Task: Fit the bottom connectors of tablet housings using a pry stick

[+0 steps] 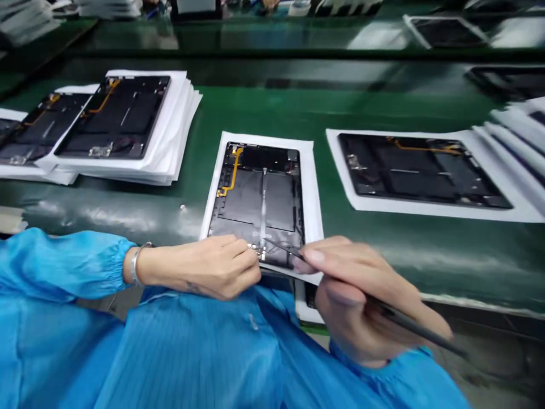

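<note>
An opened tablet housing [276, 196] with an orange flex cable [234, 173] lies on white sheets [314, 187] in front of me. My left hand [219, 266] has its fingers curled at the housing's near left corner; whatever they may hold is hidden. My right hand [366, 295] is closed around a thin dark pointed tool [409, 322]. The tool's tip is over the lower middle of the housing, near small metal parts [258, 250] and the lower end of a pale strip [263, 204].
On the left, more housings [119, 116] rest on stacked white sheets. Another housing [421, 170] lies sideways on paper at the right, beside a further stack [517, 142]. A green rail or belt [264, 40] runs across the back.
</note>
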A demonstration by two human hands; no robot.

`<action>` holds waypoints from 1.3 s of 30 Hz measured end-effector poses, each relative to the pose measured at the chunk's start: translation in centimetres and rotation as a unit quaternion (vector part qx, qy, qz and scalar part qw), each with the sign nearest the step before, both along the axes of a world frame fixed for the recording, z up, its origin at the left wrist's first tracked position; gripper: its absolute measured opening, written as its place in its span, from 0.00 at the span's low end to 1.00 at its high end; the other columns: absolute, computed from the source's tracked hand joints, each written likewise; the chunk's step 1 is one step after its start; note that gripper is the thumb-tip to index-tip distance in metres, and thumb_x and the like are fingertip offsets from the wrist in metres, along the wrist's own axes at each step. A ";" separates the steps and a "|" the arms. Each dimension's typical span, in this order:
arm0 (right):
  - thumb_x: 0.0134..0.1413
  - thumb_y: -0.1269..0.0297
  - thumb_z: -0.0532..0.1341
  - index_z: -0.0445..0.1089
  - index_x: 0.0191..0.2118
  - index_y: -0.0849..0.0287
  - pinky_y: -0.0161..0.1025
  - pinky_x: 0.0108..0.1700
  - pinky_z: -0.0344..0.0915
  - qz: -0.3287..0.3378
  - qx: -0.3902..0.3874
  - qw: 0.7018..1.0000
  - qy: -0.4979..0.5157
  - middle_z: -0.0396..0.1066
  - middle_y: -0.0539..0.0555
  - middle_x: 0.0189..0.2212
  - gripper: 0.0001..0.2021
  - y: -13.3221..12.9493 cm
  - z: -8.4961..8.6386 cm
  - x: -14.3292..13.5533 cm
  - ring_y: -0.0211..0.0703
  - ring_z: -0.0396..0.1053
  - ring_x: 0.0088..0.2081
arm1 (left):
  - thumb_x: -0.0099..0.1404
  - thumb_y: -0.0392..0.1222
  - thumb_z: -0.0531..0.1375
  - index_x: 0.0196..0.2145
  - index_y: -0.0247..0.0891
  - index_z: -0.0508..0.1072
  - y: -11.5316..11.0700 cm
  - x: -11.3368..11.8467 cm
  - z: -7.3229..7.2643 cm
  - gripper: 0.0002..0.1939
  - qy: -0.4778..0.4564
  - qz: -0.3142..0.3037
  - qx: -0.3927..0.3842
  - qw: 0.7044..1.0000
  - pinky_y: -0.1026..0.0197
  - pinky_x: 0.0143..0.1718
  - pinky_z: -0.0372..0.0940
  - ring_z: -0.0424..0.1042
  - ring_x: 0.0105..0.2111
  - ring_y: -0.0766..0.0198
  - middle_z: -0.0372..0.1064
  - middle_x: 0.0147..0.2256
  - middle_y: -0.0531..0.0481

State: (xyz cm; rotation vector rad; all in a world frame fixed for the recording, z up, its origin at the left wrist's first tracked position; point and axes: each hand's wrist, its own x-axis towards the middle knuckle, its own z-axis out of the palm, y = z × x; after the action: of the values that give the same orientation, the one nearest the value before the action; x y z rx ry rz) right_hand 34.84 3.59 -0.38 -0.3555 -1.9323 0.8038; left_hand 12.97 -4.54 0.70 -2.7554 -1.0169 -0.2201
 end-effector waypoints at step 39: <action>0.59 0.80 0.56 0.71 0.34 0.59 0.42 0.36 0.58 -0.002 0.068 0.979 -0.194 0.72 0.53 0.30 0.10 -2.1 -2.7 -7.2 0.42 0.61 0.33 | 0.69 0.37 0.62 0.39 0.39 0.76 -3.1 -3.7 -0.7 0.02 -0.435 0.300 -0.127 0.839 0.67 0.37 0.68 0.73 0.33 0.69 0.75 0.33 0.53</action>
State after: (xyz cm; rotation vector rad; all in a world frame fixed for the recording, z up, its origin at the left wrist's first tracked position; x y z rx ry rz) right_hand 27.65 1.53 -3.03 -0.4574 -2.3357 0.6268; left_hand 9.25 -7.60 -0.04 -2.3141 -2.1804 -1.3872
